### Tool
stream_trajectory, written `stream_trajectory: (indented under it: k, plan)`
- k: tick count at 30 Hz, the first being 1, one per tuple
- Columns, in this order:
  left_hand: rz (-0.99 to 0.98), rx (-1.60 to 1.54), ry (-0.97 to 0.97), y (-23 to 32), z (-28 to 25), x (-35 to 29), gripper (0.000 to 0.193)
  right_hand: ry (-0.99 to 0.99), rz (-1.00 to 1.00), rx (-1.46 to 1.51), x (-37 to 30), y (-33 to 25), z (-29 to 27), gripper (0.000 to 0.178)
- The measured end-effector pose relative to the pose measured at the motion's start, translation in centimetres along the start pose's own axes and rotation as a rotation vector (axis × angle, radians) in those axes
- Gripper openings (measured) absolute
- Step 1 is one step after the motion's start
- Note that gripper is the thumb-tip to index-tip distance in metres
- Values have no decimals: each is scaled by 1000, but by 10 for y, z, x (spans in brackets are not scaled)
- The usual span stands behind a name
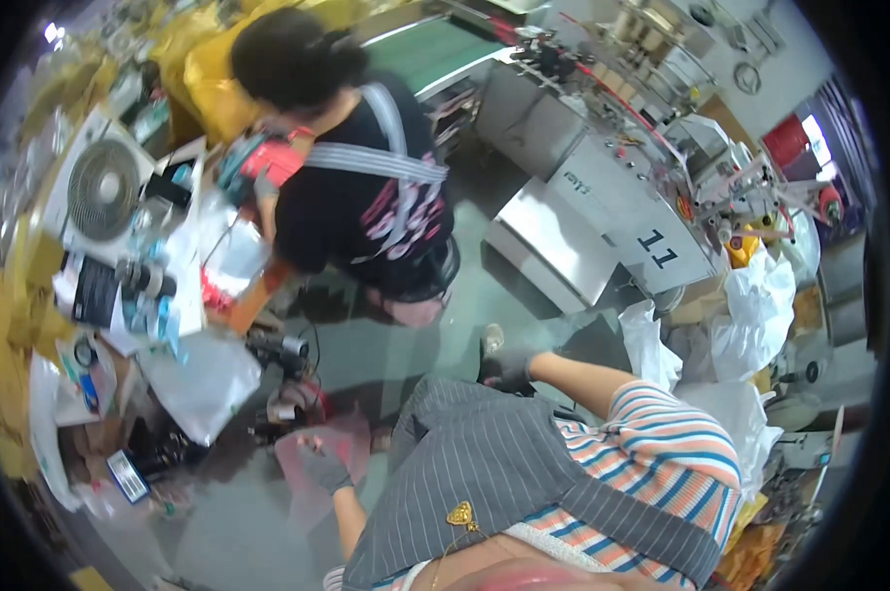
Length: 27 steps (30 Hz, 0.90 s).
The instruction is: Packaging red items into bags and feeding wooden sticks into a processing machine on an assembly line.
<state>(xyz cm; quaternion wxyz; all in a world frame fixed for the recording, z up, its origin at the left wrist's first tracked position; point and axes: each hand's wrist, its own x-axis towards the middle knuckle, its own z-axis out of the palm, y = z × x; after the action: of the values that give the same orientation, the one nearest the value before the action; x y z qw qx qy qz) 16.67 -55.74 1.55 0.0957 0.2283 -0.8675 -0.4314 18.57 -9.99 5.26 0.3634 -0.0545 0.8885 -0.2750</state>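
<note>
My left hand (324,464), in a grey glove, is low on the left with its fingers bent. It grips a thin, see-through pink plastic bag (354,441), which spreads out on both sides of the hand above the floor. On the other side of my grey pinstriped apron (475,463), my right hand (509,368), also gloved in grey, is beside my thigh, close to a light-coloured shoe (492,340). Its fingers are dark and blurred, so I cannot make out their shape or whether they hold anything.
A co-worker (366,187) stands ahead at a cluttered bench, near a red object (273,161). Left are a white fan (103,189) and a clear plastic bag (204,384). Right are a grey machine cabinet (627,222), an open-looking white box (553,246) and white sacks (755,310).
</note>
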Motion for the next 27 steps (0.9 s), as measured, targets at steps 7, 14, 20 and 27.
stream_trajectory:
  k: [7, 14, 20, 27]
  plan:
    - [530, 29, -546, 221, 211, -30, 27, 174, 426, 66, -124, 119, -111, 66]
    - [741, 40, -935, 360, 333, -46, 25, 487, 532, 328, -133, 220, -177, 66]
    - [689, 107, -971, 406, 393, -21, 24, 333, 223, 749, -66, 248, -197, 59]
    - [709, -85, -971, 488, 471, 19, 25, 377, 559, 334, -54, 282, -313, 60]
